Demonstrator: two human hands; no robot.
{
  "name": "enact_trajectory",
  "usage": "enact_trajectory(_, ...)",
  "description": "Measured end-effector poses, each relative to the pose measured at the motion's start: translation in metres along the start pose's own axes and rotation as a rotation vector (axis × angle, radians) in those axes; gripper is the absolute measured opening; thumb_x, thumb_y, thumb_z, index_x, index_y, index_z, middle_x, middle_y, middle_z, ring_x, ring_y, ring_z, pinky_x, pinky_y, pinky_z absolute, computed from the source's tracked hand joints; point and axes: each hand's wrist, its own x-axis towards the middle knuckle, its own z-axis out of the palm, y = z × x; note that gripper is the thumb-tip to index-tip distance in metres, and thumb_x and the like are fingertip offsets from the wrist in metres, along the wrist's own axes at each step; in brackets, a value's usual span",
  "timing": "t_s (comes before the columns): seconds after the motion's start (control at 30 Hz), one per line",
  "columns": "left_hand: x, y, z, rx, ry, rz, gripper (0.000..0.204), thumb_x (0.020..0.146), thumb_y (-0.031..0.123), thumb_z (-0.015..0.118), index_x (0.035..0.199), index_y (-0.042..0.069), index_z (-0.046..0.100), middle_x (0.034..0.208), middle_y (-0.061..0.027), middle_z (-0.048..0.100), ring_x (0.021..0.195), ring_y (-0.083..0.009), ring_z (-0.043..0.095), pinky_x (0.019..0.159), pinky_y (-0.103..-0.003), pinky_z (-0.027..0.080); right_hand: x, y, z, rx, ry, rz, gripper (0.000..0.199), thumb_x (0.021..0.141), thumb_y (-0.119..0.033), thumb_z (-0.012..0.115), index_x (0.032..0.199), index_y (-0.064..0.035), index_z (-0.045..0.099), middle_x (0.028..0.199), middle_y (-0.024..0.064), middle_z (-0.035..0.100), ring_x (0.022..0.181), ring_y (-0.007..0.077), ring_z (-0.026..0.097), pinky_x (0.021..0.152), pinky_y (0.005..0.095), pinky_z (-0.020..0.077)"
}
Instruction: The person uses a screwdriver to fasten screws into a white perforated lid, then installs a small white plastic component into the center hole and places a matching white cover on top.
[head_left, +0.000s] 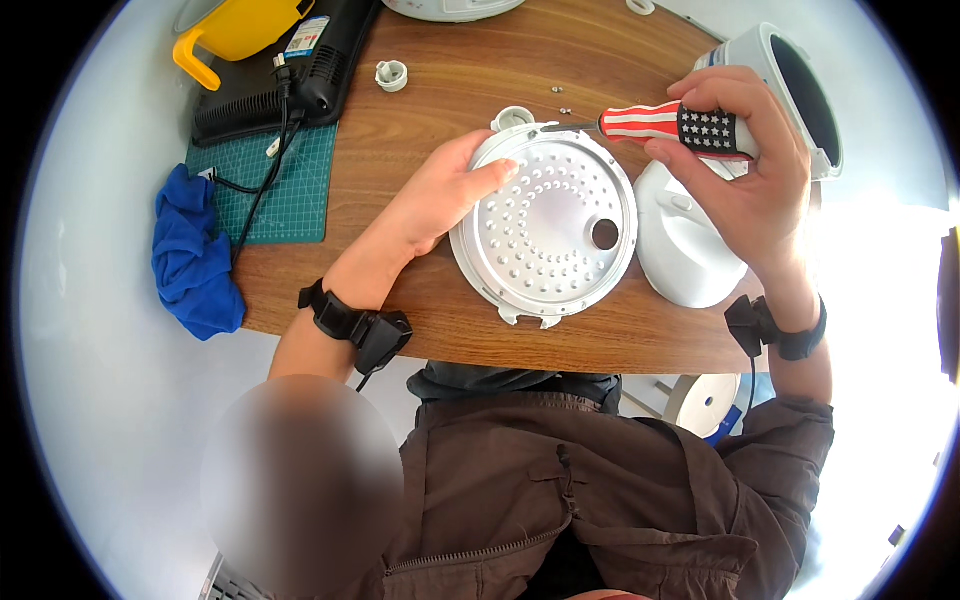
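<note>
A round silver metal lid plate (545, 240), dotted with raised bumps and pierced by one dark hole, lies near the table's front edge. My left hand (455, 192) grips its upper left rim, thumb on top and fingers underneath. In my right hand (750, 150) is a screwdriver (645, 124) with a red-and-white striped, starred handle. Its shaft points left, and the tip is at the plate's top rim. Several tiny screws (565, 111) lie just beyond the rim. A white rounded plastic cover (690, 235) sits to the right of the plate, under my right hand.
A white pot-like housing (765, 60) with a dark inside stands at the back right. At the left are a green cutting mat (300, 195), a blue cloth (195, 255), a black device (330, 60) with a cable, and a yellow container (235, 30). A small white cap (391, 76) lies farther back.
</note>
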Motion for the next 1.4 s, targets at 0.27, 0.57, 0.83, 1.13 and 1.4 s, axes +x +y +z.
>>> enact_trajectory(0.27, 0.000, 0.001, 0.001, 0.006, 0.003, -0.016, 0.047, 0.104, 0.023, 0.062, 0.141, -0.004, 0.052, 0.123, -0.0086, 0.067, 0.108, -0.0130, 0.065, 0.094, -0.030, 0.054, -0.002, 0.004, 0.006, 0.022, 0.000, -0.003, 0.032, 0.077, -0.012, 0.089, 0.102, -0.0060, 0.068, 0.097, 0.0036, 0.070, 0.086, 0.0166, 0.069, 0.076, 0.0275, 0.0573)
enact_trajectory(0.57, -0.001, 0.001, 0.001, 0.010, 0.012, -0.019, 0.046, 0.104, 0.022, 0.062, 0.141, -0.003, 0.052, 0.122, -0.0081, 0.067, 0.107, -0.0126, 0.065, 0.093, -0.030, 0.054, 0.008, -0.008, 0.001, -0.032, -0.120, -0.053, 0.039, 0.077, 0.000, 0.085, 0.109, -0.0028, 0.062, 0.109, 0.0093, 0.068, 0.096, 0.0190, 0.068, 0.082, 0.0280, 0.0568)
enact_trajectory(0.83, 0.001, 0.000, -0.001, -0.015, 0.019, -0.047, 0.047, 0.103, 0.022, 0.063, 0.141, -0.003, 0.051, 0.121, -0.0079, 0.067, 0.108, -0.0120, 0.065, 0.093, -0.029, 0.054, 0.052, -0.053, -0.027, -0.337, -0.511, 0.031, 0.035, 0.092, -0.024, 0.073, 0.119, -0.0089, 0.057, 0.109, 0.0108, 0.060, 0.089, 0.0228, 0.068, 0.074, 0.0323, 0.0552)
enact_trajectory(1.13, 0.000, -0.004, -0.004, -0.030, 0.023, -0.035, 0.046, 0.102, 0.021, 0.063, 0.140, -0.003, 0.053, 0.119, -0.0076, 0.068, 0.105, -0.0115, 0.065, 0.091, -0.029, 0.055, 0.068, -0.036, -0.021, -0.239, -0.558, -0.052, 0.035, 0.095, -0.025, 0.073, 0.117, -0.0043, 0.056, 0.101, 0.0114, 0.058, 0.076, 0.0263, 0.066, 0.063, 0.0354, 0.0545)
enact_trajectory(1.4, 0.000, -0.007, -0.005, -0.043, 0.036, -0.017, 0.044, 0.102, 0.023, 0.065, 0.137, -0.002, 0.054, 0.116, -0.0058, 0.067, 0.103, -0.0104, 0.064, 0.090, -0.028, 0.054, 0.054, -0.032, -0.018, -0.148, -0.528, 0.024, 0.039, 0.088, -0.014, 0.079, 0.118, -0.0038, 0.057, 0.097, 0.0080, 0.062, 0.085, 0.0231, 0.067, 0.073, 0.0347, 0.0548)
